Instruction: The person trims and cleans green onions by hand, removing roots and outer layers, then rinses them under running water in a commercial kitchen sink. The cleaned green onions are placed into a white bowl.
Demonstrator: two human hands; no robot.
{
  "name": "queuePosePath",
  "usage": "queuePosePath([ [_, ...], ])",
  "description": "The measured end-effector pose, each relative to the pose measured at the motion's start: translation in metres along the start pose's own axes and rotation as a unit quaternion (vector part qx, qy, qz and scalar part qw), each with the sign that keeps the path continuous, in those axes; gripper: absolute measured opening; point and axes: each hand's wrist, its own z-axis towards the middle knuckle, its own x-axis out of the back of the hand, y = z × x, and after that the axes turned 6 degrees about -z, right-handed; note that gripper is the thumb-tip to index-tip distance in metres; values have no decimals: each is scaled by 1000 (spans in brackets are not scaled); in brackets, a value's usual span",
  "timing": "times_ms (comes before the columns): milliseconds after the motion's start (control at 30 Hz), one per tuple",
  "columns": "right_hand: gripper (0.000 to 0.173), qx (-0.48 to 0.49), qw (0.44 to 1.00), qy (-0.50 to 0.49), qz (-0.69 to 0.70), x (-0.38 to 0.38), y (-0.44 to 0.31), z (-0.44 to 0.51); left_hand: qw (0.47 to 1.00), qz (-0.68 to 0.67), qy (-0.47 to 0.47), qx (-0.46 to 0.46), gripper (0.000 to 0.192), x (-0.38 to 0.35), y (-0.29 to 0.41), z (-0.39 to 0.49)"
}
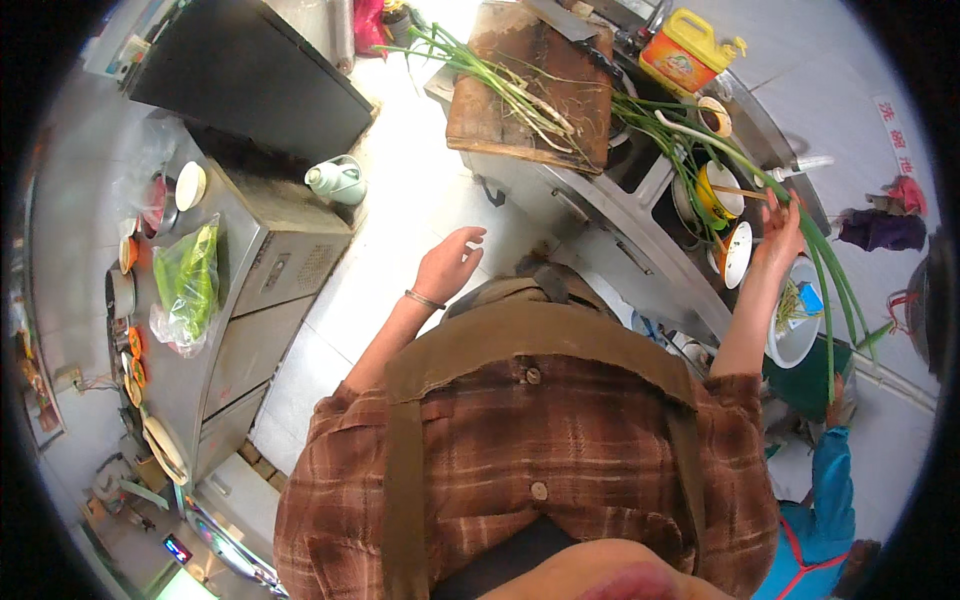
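Note:
My right hand [780,229] holds a long scallion [739,159] over the sink counter. Its white root end points towards the cutting board, and its green leaves droop past a white basin [804,345] with trimmings and a blue packet inside. Low in front of my body, my left hand [448,262] is empty, fingers slightly curled and apart. More scallions [517,94] lie across a thick wooden cutting board [480,124]. Another bunch of green leaves [664,127] hangs over the sink. Below my right hand are a yellow bowl [709,199] and an orange-and-white bowl [737,255].
A co-worker in a teal sleeve [832,472] stands at right, a hand [836,409] near the leaf tips. A yellow jug [686,56] is behind the sink. A thermos [337,180] stands near the steel cabinet [285,262], which bears bagged green vegetables [187,281].

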Motion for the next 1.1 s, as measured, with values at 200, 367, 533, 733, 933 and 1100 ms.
queuePosePath([
  [200, 32, -58, 996, 63, 23, -70, 77, 42, 998, -35, 36, 34, 28, 33, -24, 1],
  [367, 50, -224, 968, -52, 105, -143, 169, 69, 995, -26, 32, 88, 25, 85, -42, 34],
  [533, 48, -273, 943, -111, -157, -195, 205, 57, 999, 5, -13, 35, 24, 129, -40, 91],
  [733, 21, 94, 878, -277, -380, -274, 183, 23, 998, -64, -26, 13, 21, 155, -42, 158],
  [933, 19, 264, 664, -330, -617, -340, 179, 13, 990, -92, -107, -26, 22, 175, -46, 227],
  [1100, 13, 178, 743, -234, -601, -353, 171, 10, 972, -70, -208, -82, 22, 197, -55, 287],
])
